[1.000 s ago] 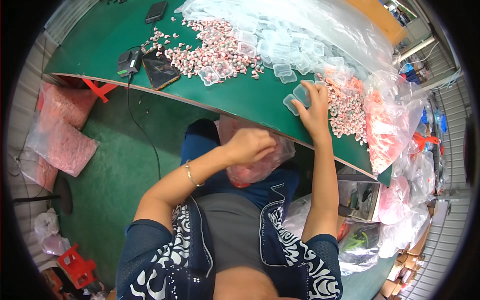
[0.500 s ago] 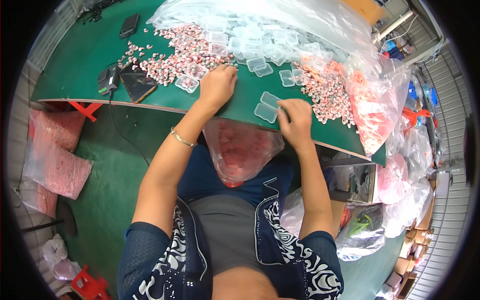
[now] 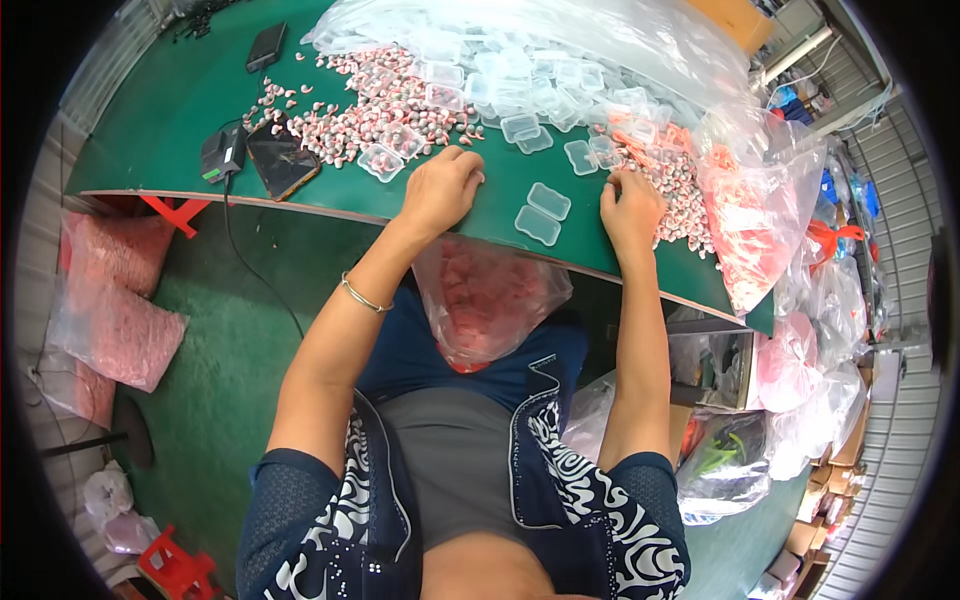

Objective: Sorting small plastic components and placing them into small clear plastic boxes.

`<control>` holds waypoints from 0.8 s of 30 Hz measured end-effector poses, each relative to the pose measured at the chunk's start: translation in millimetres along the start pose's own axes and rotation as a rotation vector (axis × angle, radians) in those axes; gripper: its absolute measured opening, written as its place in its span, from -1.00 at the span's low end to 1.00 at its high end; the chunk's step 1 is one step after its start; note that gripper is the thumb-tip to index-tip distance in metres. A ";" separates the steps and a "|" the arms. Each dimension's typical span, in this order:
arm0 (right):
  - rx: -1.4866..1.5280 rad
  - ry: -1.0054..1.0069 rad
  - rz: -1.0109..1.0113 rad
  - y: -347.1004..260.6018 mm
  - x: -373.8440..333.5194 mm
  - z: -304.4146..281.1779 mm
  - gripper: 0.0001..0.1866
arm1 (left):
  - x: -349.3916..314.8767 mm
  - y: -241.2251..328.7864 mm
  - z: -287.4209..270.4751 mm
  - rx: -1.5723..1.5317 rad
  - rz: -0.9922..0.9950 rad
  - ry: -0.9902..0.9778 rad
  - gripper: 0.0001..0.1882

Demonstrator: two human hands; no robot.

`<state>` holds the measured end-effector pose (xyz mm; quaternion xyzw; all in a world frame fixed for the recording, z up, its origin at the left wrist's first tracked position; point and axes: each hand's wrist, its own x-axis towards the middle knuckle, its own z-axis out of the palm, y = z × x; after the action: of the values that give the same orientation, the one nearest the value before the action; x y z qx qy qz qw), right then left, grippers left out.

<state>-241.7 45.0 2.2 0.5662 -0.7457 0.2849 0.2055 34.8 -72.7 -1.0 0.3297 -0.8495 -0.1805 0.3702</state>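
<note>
My left hand [image 3: 443,190] hovers at the table's near side, fingers curled together; whatever they may pinch is hidden. Just beyond it lies a heap of small pink-and-grey pieces [image 3: 400,112], like soft lures with round heads. A clear open plastic box [image 3: 381,162] with pieces in it sits at the heap's near edge. My right hand [image 3: 632,207] is at the left edge of a second pile of pink-and-grey pieces [image 3: 682,195], its fingers bent inward and their tips mostly hidden. Between my hands an open clear box [image 3: 538,225] lies flat on the green table [image 3: 480,222].
A large heap of clear boxes [image 3: 525,85] spills from a plastic bag at the back. A phone [image 3: 280,165] and a black device with a cable [image 3: 222,152] lie at left. A bag of pink pieces [image 3: 745,240] stands at right; another pink bag [image 3: 485,300] hangs below the table edge.
My right hand has left the open box between my hands and moved right to the pile. My left hand has drawn back slightly from the left heap.
</note>
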 end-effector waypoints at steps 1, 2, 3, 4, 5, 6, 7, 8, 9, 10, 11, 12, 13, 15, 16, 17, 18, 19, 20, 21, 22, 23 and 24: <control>0.106 0.004 0.011 -14.2 -3.2 -10.3 -0.92 | -2.8 0.1 -0.5 -0.085 -0.001 -0.005 -0.90; 0.261 -0.023 0.035 -27.3 -7.9 -22.2 -0.92 | -4.8 5.1 0.3 -0.178 0.002 -0.013 -0.89; 0.413 -0.049 0.061 -39.8 -13.3 -33.3 -0.92 | -6.5 11.8 1.7 -0.273 0.008 -0.021 -0.88; 0.562 -0.074 0.090 -49.4 -21.2 -40.0 -0.91 | -7.7 22.0 3.6 -0.348 0.001 -0.051 -0.88; 0.627 -0.084 0.093 -58.0 -29.8 -40.0 -0.91 | -9.4 33.2 4.5 -0.419 -0.010 -0.080 -0.89; 0.692 -0.093 0.096 -66.7 -37.8 -39.6 -0.90 | -11.0 41.5 6.0 -0.489 -0.020 -0.109 -0.89; 0.675 -0.106 0.095 -76.5 -42.6 -43.9 -0.90 | -11.2 46.4 7.4 -0.450 0.002 -0.157 -0.89; 0.649 -0.123 0.103 -83.5 -48.3 -41.4 -0.89 | -13.0 47.9 9.8 -0.398 0.038 -0.149 -0.89; 0.603 -0.114 0.100 -90.1 -52.3 -39.6 -0.89 | -15.5 48.6 13.0 -0.346 0.074 -0.141 -0.89; 0.555 -0.102 0.099 -94.4 -54.8 -38.2 -0.89 | -16.4 50.4 14.5 -0.294 0.114 -0.135 -0.89; 0.503 -0.098 0.079 -95.1 -57.2 -35.1 -0.89 | -16.9 51.9 14.7 -0.259 0.071 -0.190 -0.88; 0.450 -0.094 0.059 -94.6 -60.2 -30.9 -0.90 | -17.9 53.5 15.4 -0.244 0.075 -0.183 -0.88; 0.401 -0.089 0.038 -97.0 -60.2 -29.1 -0.90 | -18.4 54.1 15.1 -0.226 0.078 -0.174 -0.88; 0.268 -0.007 -0.020 -101.0 -59.6 -30.5 -0.90 | -19.8 53.4 14.2 -0.203 0.089 -0.163 -0.87; 0.196 0.035 -0.049 -101.3 -58.6 -32.6 -0.90 | -20.2 53.3 15.5 -0.203 0.100 -0.160 -0.86; 0.192 0.011 -0.067 -100.1 -57.9 -33.4 -0.89 | -20.5 53.0 16.6 -0.203 0.110 -0.156 -0.86; 0.189 -0.014 -0.085 -97.9 -56.9 -34.0 -0.89 | -21.1 51.8 16.9 -0.201 0.127 -0.146 -0.85; 0.183 -0.037 -0.102 -94.7 -55.9 -35.3 -0.89 | -21.5 50.8 16.9 -0.202 0.147 -0.136 -0.83; 0.224 -0.033 -0.077 -89.3 -52.8 -35.1 -0.89 | -21.7 49.9 16.7 -0.201 0.165 -0.125 -0.82; 0.267 -0.030 -0.052 -80.3 -46.7 -33.2 -0.89 | -22.2 49.5 16.2 -0.210 0.161 -0.135 -0.79; 0.308 -0.025 -0.028 -68.5 -38.0 -31.1 -0.89 | -21.3 50.5 14.2 -0.218 0.160 -0.143 -0.76; 0.347 0.065 -0.052 -47.4 -25.3 -27.3 -0.90 | -20.3 52.2 12.6 -0.228 0.159 -0.152 -0.72; 0.259 0.120 -0.033 -32.6 -11.4 -27.7 -0.90 | -20.9 52.2 10.3 -0.251 0.154 -0.155 -0.68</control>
<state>-207.7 65.1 22.1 0.5822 -0.6796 0.4088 0.1794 15.4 -20.1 10.3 0.1999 -0.8691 -0.2810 0.3545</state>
